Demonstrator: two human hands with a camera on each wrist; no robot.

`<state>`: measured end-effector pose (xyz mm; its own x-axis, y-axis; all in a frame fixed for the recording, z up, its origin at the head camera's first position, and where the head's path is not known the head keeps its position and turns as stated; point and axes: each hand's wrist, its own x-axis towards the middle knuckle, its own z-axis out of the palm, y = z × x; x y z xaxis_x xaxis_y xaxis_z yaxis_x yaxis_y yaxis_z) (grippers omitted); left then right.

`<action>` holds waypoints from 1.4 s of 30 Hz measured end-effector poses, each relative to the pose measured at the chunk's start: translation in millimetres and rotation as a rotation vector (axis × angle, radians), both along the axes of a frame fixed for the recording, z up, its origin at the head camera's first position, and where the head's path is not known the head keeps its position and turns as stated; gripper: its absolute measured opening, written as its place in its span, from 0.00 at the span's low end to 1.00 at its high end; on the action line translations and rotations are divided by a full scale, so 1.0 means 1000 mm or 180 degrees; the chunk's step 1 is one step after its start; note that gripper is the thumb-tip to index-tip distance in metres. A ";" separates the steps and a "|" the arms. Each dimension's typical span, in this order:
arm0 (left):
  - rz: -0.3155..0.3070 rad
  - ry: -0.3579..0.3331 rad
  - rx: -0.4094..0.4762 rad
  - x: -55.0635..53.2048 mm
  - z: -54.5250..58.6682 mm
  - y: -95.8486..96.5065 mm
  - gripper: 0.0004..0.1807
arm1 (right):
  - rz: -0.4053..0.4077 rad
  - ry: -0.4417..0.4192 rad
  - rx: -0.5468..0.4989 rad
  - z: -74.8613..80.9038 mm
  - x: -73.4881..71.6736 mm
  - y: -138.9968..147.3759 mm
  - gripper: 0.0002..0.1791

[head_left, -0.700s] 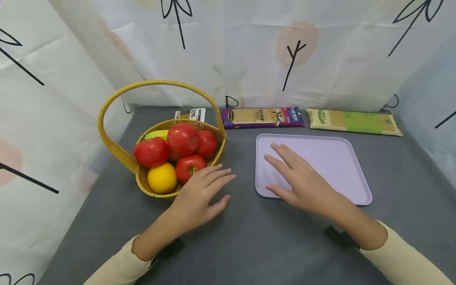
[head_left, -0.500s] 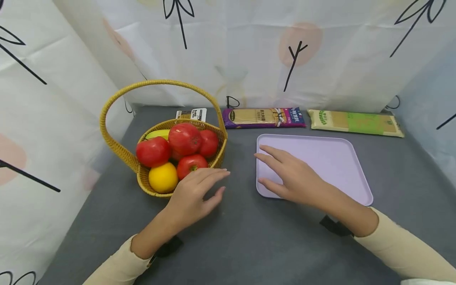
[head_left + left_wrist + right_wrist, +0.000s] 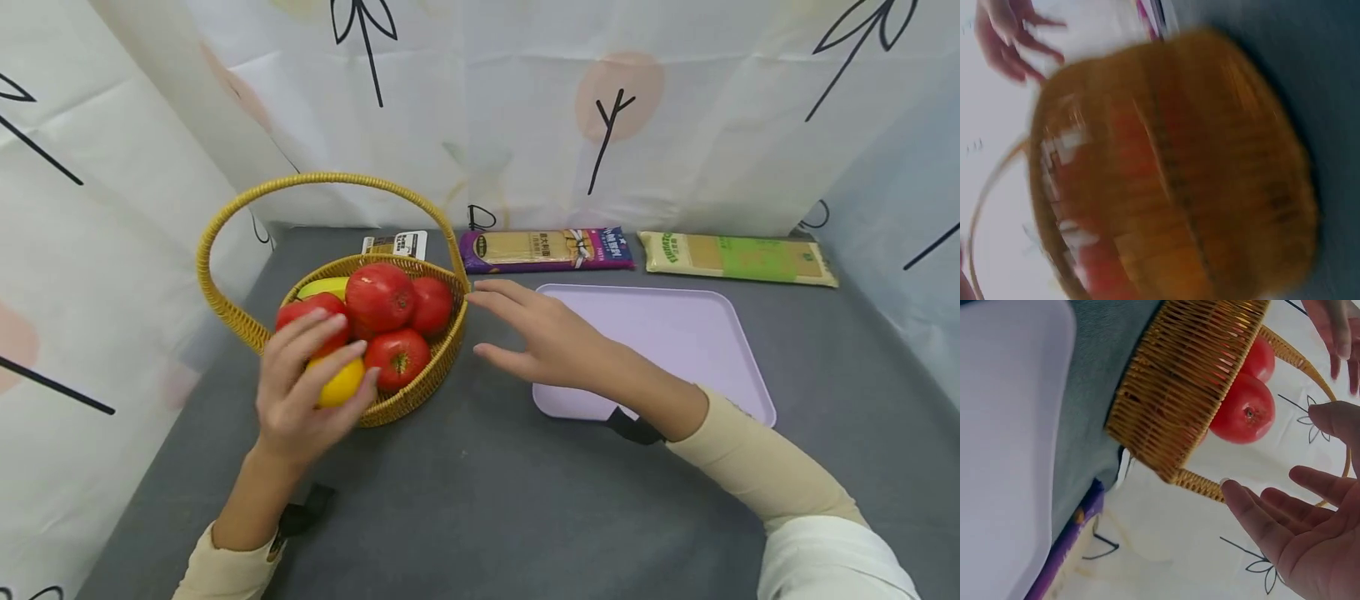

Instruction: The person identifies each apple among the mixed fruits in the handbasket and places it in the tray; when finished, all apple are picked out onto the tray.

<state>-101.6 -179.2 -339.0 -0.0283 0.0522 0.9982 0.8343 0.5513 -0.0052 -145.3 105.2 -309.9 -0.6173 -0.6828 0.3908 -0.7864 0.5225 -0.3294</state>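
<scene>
A yellow woven basket [image 3: 420, 392] with a tall arched handle [image 3: 352, 178] holds several red apples [image 3: 381, 297], an orange [image 3: 342, 383] and a yellow banana-like piece [image 3: 324, 288]. My left hand [image 3: 296, 404] hovers at the basket's front left, fingers spread before the orange and the leftmost apple, partly hiding both; no grip shows. My right hand [image 3: 551, 337] reaches toward the basket's right side, fingers loosely extended, fingertips close to the rim near the handle's base. Whether they touch it I cannot tell. In the left wrist view the basket [image 3: 1229, 162] is blurred.
A lilac tray [image 3: 675, 333] lies on the grey tabletop [image 3: 480, 500], partly beneath my right forearm. Behind are a purple pasta pack [image 3: 547, 250], a green pasta pack [image 3: 738, 258] and a small labelled packet [image 3: 408, 244]. Patterned white cloth [image 3: 525, 108] hangs behind the table.
My left hand has moved left from the basket's front right to in front of the orange. The right hand has moved left from over the tray to the basket's right side.
</scene>
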 end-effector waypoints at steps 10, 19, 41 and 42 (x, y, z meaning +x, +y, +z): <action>-0.0154 -0.1750 0.1569 0.002 0.002 -0.073 0.46 | -0.0036 -0.0205 -0.0068 -0.004 -0.013 -0.025 0.33; -0.1426 -0.2280 0.1411 -0.022 -0.042 -0.129 0.35 | -0.0085 -0.0414 0.0128 0.002 -0.035 -0.063 0.37; -0.0459 -0.3014 0.0997 -0.013 -0.054 -0.130 0.28 | -0.0466 -0.0597 0.1117 0.019 -0.065 -0.154 0.36; -0.0435 -0.3016 0.0990 -0.013 -0.053 -0.130 0.28 | -0.0453 -0.0593 0.1097 0.019 -0.064 -0.153 0.37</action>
<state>-114.7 -309.5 -392.4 -0.8310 -0.1447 0.5371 0.4760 0.3145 0.8213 -209.0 -48.0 -291.3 -0.7535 -0.6569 0.0269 -0.6419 0.7262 -0.2462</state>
